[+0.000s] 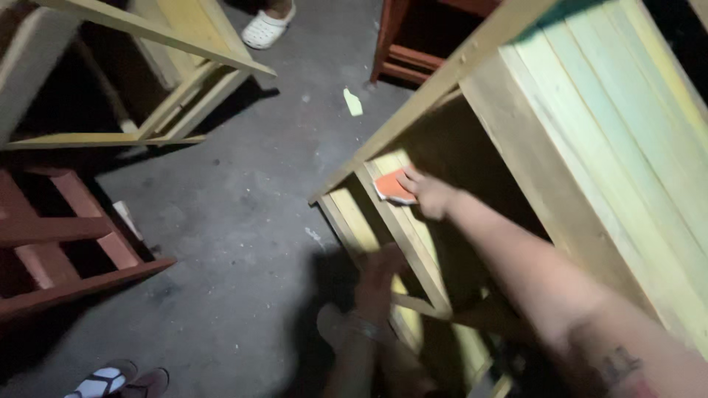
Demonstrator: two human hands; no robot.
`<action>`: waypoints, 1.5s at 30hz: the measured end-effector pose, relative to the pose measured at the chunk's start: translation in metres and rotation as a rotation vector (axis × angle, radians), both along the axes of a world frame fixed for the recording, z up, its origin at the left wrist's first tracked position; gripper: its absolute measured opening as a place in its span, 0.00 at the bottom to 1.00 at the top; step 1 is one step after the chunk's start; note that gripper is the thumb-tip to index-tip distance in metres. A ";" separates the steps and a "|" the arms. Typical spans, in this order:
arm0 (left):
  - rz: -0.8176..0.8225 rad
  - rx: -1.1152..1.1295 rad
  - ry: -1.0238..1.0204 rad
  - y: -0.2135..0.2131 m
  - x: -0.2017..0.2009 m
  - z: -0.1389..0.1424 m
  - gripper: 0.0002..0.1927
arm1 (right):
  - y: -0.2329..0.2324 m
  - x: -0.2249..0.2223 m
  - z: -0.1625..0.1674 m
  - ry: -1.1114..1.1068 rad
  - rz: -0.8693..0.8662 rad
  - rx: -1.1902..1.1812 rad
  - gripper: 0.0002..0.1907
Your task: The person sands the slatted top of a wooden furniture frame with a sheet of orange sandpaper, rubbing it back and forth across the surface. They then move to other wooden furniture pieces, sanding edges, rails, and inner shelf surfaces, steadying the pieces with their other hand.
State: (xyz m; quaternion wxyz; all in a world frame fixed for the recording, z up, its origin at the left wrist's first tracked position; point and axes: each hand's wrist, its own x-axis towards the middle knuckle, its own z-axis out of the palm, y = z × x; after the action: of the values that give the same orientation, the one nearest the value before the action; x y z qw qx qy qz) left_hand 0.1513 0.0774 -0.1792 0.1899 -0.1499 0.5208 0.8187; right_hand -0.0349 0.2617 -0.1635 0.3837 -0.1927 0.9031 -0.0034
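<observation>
My right hand [430, 194] reaches into the underside of a pale yellow-green wooden table [605, 125] and presses an orange sanding pad [391, 187] against one of its inner rails [402, 228]. My left hand [377, 284] grips a lower rail of the same frame, in shadow, fingers wrapped around the wood. The table lies tilted, its slatted top facing right.
Grey concrete floor [251, 221] lies between the pieces. A second pale wooden frame [169, 81] stands at the upper left, a red-brown frame [66, 250] at the left, another red one [413, 44] at the top. Other people's feet in sandals [110, 382] and a white clog [267, 28] are near.
</observation>
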 end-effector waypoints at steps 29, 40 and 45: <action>-0.345 -0.233 1.044 0.158 -0.112 0.153 0.37 | -0.018 0.063 0.004 0.489 -0.309 0.053 0.47; -0.395 -0.350 0.959 0.131 -0.111 0.144 0.36 | -0.032 0.064 0.001 0.733 -0.337 0.107 0.46; -0.325 -0.264 0.829 0.083 -0.111 0.089 0.33 | -0.027 0.092 0.021 0.471 -0.334 0.161 0.41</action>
State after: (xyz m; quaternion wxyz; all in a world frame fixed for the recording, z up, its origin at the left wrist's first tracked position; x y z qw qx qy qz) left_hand 0.0401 0.1601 -0.0904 0.0710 0.2508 0.6691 0.6959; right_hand 0.0567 0.2343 -0.1426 0.1720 -0.0059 0.9838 0.0501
